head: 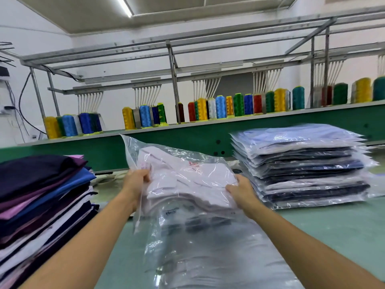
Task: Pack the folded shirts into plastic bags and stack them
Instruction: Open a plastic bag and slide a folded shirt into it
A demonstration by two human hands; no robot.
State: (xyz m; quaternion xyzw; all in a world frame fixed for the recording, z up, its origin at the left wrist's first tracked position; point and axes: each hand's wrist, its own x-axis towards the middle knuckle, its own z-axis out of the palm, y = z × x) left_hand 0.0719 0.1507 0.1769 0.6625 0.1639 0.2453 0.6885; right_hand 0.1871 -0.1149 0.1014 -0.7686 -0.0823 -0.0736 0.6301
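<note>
Head view shows the bagging step under way: a pale folded shirt (187, 184) sits mostly inside a clear plastic bag (166, 155), held tilted above the bench (333, 226). The left hand (136, 184) and right hand (241, 190) each grip a near corner, fingers curled over shirt and plastic together. Loose empty bags (208, 253) lie beneath. The pile of unbagged shirts (41, 195) stands at left and the stack of bagged shirts (302, 163) at right. The next move probably calls for seating the shirt fully and closing the mouth, then laying it squarely on the right stack.
</note>
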